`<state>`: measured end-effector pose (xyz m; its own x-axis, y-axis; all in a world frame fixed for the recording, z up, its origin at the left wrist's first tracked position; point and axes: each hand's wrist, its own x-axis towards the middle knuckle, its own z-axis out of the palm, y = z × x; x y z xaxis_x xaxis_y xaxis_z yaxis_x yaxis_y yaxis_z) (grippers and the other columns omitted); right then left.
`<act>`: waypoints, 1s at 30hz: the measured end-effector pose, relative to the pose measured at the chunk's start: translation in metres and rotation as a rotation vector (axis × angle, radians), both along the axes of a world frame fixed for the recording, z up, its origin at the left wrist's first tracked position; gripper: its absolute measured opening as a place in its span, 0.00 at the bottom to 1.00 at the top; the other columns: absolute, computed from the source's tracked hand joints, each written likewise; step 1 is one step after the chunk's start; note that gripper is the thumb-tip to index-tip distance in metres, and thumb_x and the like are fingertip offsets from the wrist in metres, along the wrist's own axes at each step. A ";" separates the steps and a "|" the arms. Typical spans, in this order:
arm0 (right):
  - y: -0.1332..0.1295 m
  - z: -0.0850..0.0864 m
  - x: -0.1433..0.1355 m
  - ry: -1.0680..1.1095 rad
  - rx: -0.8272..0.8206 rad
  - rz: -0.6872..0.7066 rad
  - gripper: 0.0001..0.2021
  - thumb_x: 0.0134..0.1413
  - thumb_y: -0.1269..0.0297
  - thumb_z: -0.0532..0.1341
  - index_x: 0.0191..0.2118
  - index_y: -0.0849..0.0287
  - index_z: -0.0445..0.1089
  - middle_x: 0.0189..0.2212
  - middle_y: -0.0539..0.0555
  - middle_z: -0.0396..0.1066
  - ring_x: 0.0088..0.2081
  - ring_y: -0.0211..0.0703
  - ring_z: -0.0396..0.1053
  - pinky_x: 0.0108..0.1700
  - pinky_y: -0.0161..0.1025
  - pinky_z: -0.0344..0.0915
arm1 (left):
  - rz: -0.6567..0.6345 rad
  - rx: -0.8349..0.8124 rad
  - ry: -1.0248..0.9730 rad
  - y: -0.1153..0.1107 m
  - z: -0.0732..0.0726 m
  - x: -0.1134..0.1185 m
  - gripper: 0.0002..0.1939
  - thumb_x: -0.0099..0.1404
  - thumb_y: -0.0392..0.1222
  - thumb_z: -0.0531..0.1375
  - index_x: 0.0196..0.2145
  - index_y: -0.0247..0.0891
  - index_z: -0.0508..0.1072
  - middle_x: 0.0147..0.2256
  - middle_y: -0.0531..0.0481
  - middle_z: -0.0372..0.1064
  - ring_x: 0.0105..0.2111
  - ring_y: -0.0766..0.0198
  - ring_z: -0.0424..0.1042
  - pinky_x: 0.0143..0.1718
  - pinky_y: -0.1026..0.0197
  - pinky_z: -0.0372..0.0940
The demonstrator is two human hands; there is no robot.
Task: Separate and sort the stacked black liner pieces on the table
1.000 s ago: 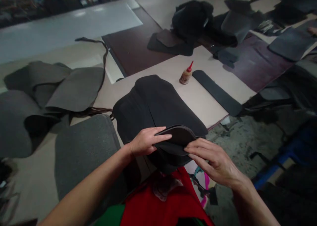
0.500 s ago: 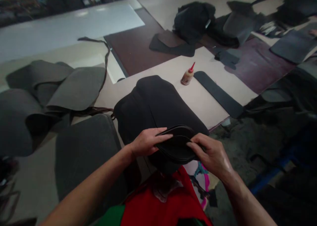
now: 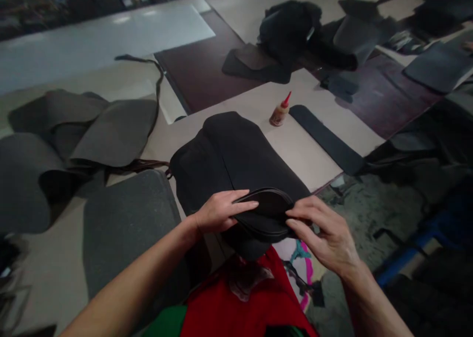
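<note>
A dark layered piece of sheet material, curved open into an oval mouth, lies over the near edge of the table. My left hand grips its left side, thumb and fingers round the layered edge. At its right end, my right hand pinches the rim between thumb and fingers. Just beyond, large black flat pieces lie on the pale table top. A small glue bottle with a red pointed nozzle stands behind them. Whatever lies inside the oval mouth is too dark to make out.
Grey curved sheets pile up on the left, by a dark rounded panel. A long black strip lies right of the bottle. Farther back sits a black heap. A blue bar stands beyond the table's right edge.
My right hand has shifted slightly right along the rim, and the oval mouth has widened. My left hand stays in place.
</note>
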<state>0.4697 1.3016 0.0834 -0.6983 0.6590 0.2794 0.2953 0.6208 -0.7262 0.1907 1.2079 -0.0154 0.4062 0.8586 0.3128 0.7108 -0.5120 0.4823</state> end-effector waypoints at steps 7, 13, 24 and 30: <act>0.000 0.003 0.007 -0.039 -0.113 0.199 0.07 0.63 0.70 0.62 0.44 0.57 0.76 0.39 0.56 0.75 0.41 0.42 0.73 0.42 0.38 0.71 | -0.009 0.013 -0.027 0.001 0.001 0.000 0.36 0.58 0.30 0.59 0.64 0.45 0.63 0.62 0.37 0.64 0.59 0.52 0.68 0.57 0.51 0.69; 0.006 0.006 0.005 -0.075 -0.155 0.258 0.09 0.66 0.69 0.59 0.43 0.57 0.77 0.38 0.57 0.77 0.41 0.43 0.74 0.42 0.38 0.71 | 0.009 0.023 -0.019 0.001 0.004 0.001 0.34 0.59 0.30 0.59 0.63 0.45 0.65 0.61 0.38 0.65 0.59 0.53 0.70 0.56 0.53 0.69; 0.004 0.004 -0.005 -0.040 -0.193 0.268 0.07 0.64 0.73 0.58 0.35 0.58 0.72 0.32 0.53 0.73 0.35 0.38 0.71 0.39 0.36 0.66 | 0.011 0.019 -0.006 0.001 0.004 0.000 0.37 0.56 0.29 0.59 0.63 0.45 0.65 0.60 0.37 0.66 0.58 0.52 0.70 0.55 0.52 0.70; 0.005 0.007 -0.006 -0.086 -0.235 0.331 0.07 0.64 0.72 0.59 0.33 0.58 0.70 0.32 0.52 0.73 0.35 0.38 0.70 0.38 0.36 0.65 | 0.006 -0.014 -0.013 0.000 0.001 0.000 0.40 0.54 0.27 0.59 0.64 0.47 0.63 0.62 0.39 0.64 0.60 0.52 0.68 0.56 0.52 0.69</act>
<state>0.4640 1.3070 0.0903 -0.8974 0.4340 0.0797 0.1733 0.5127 -0.8409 0.1903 1.2078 -0.0144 0.3972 0.8652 0.3060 0.7071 -0.5011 0.4990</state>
